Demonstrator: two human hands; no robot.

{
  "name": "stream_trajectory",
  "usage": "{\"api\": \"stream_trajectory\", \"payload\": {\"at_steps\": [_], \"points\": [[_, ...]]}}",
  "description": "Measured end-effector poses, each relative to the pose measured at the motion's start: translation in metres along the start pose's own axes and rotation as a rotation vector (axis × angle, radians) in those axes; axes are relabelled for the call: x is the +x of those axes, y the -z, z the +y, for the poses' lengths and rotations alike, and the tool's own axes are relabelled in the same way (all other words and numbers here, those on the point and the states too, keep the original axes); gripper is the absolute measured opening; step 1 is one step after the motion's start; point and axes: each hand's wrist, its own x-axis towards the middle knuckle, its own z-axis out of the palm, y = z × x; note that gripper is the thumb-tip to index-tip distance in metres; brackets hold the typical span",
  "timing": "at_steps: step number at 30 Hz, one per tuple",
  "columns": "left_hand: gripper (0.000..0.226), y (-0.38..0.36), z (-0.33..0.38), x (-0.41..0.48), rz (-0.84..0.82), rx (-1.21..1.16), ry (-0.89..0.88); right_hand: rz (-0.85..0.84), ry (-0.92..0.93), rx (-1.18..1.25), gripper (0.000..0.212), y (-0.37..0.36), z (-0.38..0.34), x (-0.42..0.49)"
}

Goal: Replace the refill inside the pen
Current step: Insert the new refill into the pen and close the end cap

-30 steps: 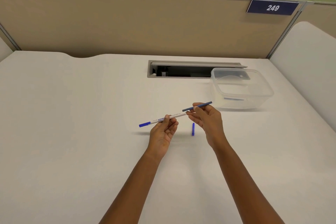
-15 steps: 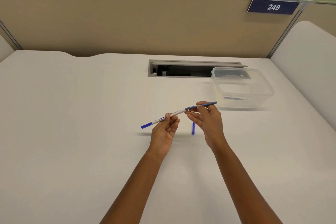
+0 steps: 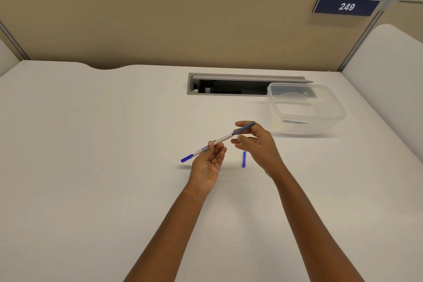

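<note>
My left hand [image 3: 207, 162] pinches a white pen barrel [image 3: 220, 140] with a blue end cap at its lower left, held slanted above the white desk [image 3: 91, 167]. A dark blue refill [image 3: 243, 128] sticks out of the barrel's upper right end. My right hand [image 3: 258, 142] is around that refill with loosened fingers; the index fingertip touches its far tip. A small blue pen piece [image 3: 244, 159] lies on the desk between my hands.
A clear plastic container [image 3: 305, 110] stands at the right, just behind my right hand, with something blue inside. Behind it a grey cable slot [image 3: 240, 86] is open in the desk. A beige partition rises at the back; another white desk edge is at right.
The refill has slid further into the barrel, so less of it shows. My right hand's fingers have spread from a tight pinch. The pen stays in my left hand.
</note>
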Motion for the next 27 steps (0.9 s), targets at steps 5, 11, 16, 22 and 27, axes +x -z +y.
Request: {"api": "stream_trajectory", "payload": {"at_steps": [5,11,16,22,27], "points": [[0.017,0.003,0.005,-0.001,-0.041,-0.121,0.051,0.111,-0.076,-0.142,0.031,0.007,0.013,0.009],[0.017,0.004,0.007,0.002,-0.078,-0.164,0.077,0.118,-0.231,-0.544,0.017,0.004,0.058,0.008],[0.018,0.004,0.007,0.001,-0.065,-0.119,0.04,0.139,-0.25,-0.711,0.033,-0.009,0.083,-0.004],[0.019,0.006,0.006,0.004,-0.048,-0.041,-0.008,0.17,-0.24,-0.708,0.017,-0.009,0.083,-0.005],[0.021,0.01,0.007,0.007,-0.06,0.125,-0.067,0.212,-0.189,-0.497,0.009,-0.001,0.072,-0.007]]}}
